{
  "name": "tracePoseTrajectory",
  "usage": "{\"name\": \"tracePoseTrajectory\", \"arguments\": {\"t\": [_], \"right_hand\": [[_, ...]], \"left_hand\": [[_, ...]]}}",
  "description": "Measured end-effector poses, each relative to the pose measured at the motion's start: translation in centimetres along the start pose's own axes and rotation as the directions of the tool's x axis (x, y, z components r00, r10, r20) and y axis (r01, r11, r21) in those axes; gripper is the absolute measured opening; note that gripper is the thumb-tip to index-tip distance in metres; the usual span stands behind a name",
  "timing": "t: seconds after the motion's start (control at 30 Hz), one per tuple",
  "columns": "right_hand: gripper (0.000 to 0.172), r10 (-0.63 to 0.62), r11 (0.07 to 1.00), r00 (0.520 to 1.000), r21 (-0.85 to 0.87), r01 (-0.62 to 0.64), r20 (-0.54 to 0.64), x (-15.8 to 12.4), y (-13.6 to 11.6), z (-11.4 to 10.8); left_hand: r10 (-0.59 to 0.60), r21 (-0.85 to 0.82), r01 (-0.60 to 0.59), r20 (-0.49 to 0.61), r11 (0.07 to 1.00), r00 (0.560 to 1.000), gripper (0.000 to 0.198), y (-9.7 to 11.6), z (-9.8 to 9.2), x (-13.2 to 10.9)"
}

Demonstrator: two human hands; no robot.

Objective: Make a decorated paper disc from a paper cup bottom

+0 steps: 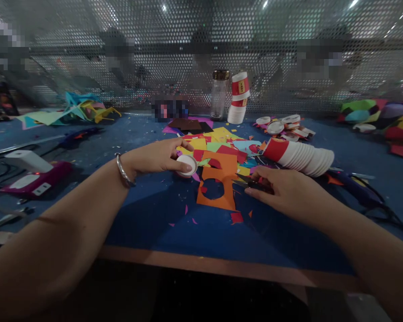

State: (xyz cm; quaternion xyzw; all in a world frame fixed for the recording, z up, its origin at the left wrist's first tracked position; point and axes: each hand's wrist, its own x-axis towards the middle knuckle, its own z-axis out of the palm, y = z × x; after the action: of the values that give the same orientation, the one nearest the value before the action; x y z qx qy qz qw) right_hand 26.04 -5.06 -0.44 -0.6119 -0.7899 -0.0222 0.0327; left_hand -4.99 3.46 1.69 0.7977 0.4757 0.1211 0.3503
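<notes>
My left hand (159,155) pinches a small white round cup base (188,164) between thumb and fingers, just left of the orange paper. A bit of purple shows by its upper edge. My right hand (282,185) is closed on dark scissors (260,186), their blades apart and pointing left over the paper scraps. Between my hands lies an orange sheet (229,167) with a round hole cut in its lower part and another cutout above. Coloured paper scraps (218,146) spread behind and under it.
A stack of paper cups (305,156) lies on its side at right, near a blue glue gun (359,190). Behind stand a glass bottle (218,96) and stacked cups (237,114). Cut cup pieces (276,127) lie back right. A magenta power strip (50,179) sits left.
</notes>
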Motion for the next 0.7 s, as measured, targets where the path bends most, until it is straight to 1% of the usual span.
{"name": "tracePoseTrajectory", "arguments": {"t": [0.13,0.17,0.2,0.27,0.3,0.37,0.43,0.5,0.53,0.57,0.63,0.7], "right_hand": [[0.043,0.010,1.000,0.999,-0.019,-0.009,0.035,0.0,0.0,-0.1],[0.042,0.009,1.000,0.999,-0.020,-0.008,0.044,0.0,0.1,-0.2],[0.042,0.004,1.000,0.999,-0.018,-0.003,0.048,0.0,0.1,-0.2],[0.041,-0.016,1.000,0.999,-0.008,0.017,0.047,0.0,0.2,-0.2],[0.042,-0.025,1.000,0.999,-0.003,0.025,0.046,0.0,0.2,-0.2],[0.042,-0.032,0.999,0.999,0.002,0.032,0.041,-0.1,0.3,-0.2],[0.042,-0.031,1.000,0.999,0.001,0.031,0.032,-0.1,0.3,-0.1],[0.042,-0.028,1.000,0.999,0.007,0.028,0.028,-0.1,0.2,-0.1],[0.042,-0.028,1.000,0.999,0.013,0.028,0.025,-0.2,0.2,-0.1],[0.042,-0.028,0.999,0.999,0.019,0.028,0.022,-0.2,0.1,-0.1],[0.042,-0.028,0.999,0.999,0.024,0.028,0.021,-0.2,0.0,-0.1],[0.043,-0.025,1.000,0.999,0.019,0.025,0.026,-0.2,0.0,-0.1]], "left_hand": [[-0.009,0.165,-0.017,0.155,0.986,0.988,0.062,-0.5,-0.9,-0.3],[-0.018,0.220,-0.021,0.174,0.975,0.985,0.060,-0.7,-1.2,-0.4],[-0.017,0.280,-0.033,0.171,0.959,0.985,0.058,-0.8,-1.3,-0.5],[0.038,0.400,-0.077,0.104,0.913,0.994,0.054,-0.9,-1.3,-0.5],[0.093,0.443,-0.105,0.049,0.890,0.994,0.052,-0.9,-1.1,-0.4],[0.219,0.485,-0.162,-0.063,0.860,0.974,0.049,-0.6,-0.1,0.2],[0.307,0.464,-0.224,-0.111,0.857,0.945,0.048,-0.1,1.4,1.0],[0.360,0.454,-0.289,-0.075,0.843,0.930,0.045,0.7,3.0,1.9],[0.368,0.456,-0.314,-0.031,0.833,0.929,0.041,1.1,3.7,2.2],[0.361,0.456,-0.316,-0.013,0.832,0.932,0.039,1.4,4.2,2.4],[0.342,0.457,-0.304,-0.001,0.836,0.940,0.037,2.0,4.8,2.7],[0.342,0.465,-0.296,-0.017,0.834,0.939,0.032,2.3,4.9,2.7]]}}
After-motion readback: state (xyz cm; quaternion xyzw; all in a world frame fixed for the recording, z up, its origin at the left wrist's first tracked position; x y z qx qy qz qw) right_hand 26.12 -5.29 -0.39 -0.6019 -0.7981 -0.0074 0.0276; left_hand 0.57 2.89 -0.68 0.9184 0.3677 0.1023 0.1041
